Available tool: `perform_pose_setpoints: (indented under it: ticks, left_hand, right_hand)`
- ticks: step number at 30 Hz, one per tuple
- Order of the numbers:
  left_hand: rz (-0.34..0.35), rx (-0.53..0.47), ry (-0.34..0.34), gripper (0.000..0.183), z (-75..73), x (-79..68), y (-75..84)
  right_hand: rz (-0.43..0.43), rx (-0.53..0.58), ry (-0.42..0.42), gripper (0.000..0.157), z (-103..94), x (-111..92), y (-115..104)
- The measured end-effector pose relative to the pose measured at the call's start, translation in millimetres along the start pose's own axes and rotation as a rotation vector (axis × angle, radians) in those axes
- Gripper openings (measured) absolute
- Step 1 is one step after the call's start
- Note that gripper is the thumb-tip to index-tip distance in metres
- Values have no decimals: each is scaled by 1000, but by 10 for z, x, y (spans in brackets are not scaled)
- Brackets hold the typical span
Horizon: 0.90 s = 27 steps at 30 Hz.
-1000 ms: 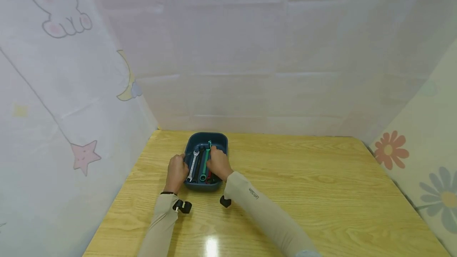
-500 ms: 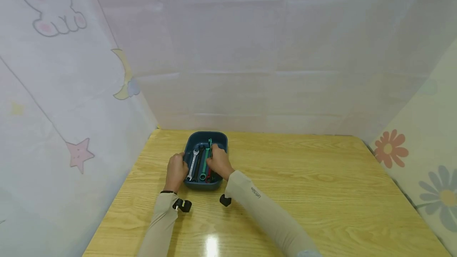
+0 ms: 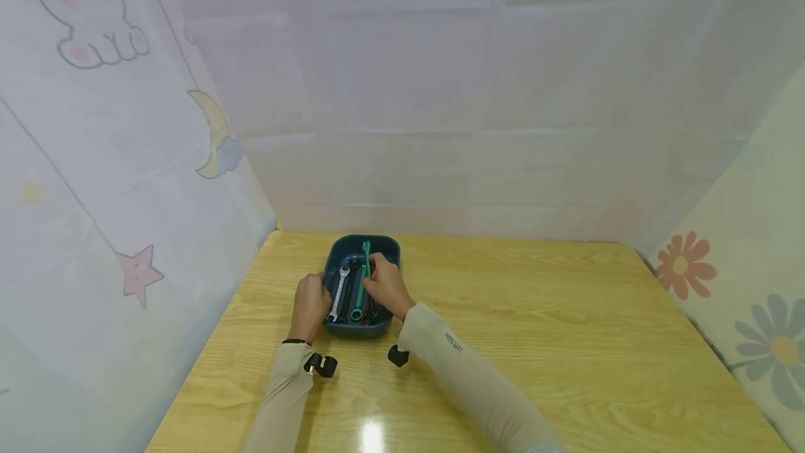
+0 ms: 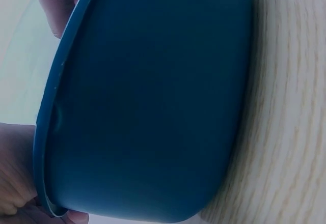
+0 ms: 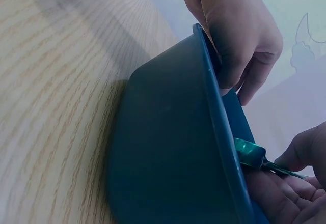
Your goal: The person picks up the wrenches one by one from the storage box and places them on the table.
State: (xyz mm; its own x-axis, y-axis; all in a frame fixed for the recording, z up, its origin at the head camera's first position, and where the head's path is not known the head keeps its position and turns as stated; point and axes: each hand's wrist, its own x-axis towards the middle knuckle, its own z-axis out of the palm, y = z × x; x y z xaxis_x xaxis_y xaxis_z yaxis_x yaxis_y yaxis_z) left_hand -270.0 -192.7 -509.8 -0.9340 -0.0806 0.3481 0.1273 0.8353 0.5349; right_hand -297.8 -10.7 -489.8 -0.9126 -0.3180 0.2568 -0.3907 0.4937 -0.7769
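A dark blue plastic bin (image 3: 361, 331) holds several wrenches lying lengthwise. My left hand (image 3: 311, 305) grips its left rim, fingers outside and thumb over the edge. With my right hand (image 3: 386, 287), reaching in from the right, I pinch a green wrench (image 3: 367, 249) between thumb and fingers. Its open end points toward the bin's far wall, and the right wrist view shows part of this green wrench (image 5: 249, 154) just inside the rim. Left of it lie another green wrench (image 3: 358, 299), a black wrench (image 3: 349, 293) and a silver wrench (image 3: 339, 293). A red wrench (image 3: 366, 319) is mostly hidden under my right hand.
The bin stands on a wood-grain table (image 3: 534, 327), near its back left corner. Fabric walls with printed figures enclose the back and sides. A black wrist camera mount (image 3: 322, 365) sits on my left wrist, another mount (image 3: 397, 356) on my right.
The pinched green wrench has turned in my right hand and its far end has shifted slightly left and up. My left hand keeps its grip on the rim.
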Motion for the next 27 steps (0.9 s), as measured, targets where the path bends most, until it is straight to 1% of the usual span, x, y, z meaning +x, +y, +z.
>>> perform_pose_setpoints:
  ticks: [9,14,21,27]
  left_hand:
    - [19,-13,17,35,8,-18,9]
    - [4,-16,19,35,12,-18,14]
    - [-22,-26,12,36,16,-1,9]
    - [-22,-43,4,38,-13,-13,9]
  right_hand:
    - [-41,-1,35,48,-19,-19,17]
    - [-49,1,43,49,-21,-19,24]
    - [-35,-21,73,51,-42,-4,25]
    - [-25,-24,80,51,-60,-15,16]
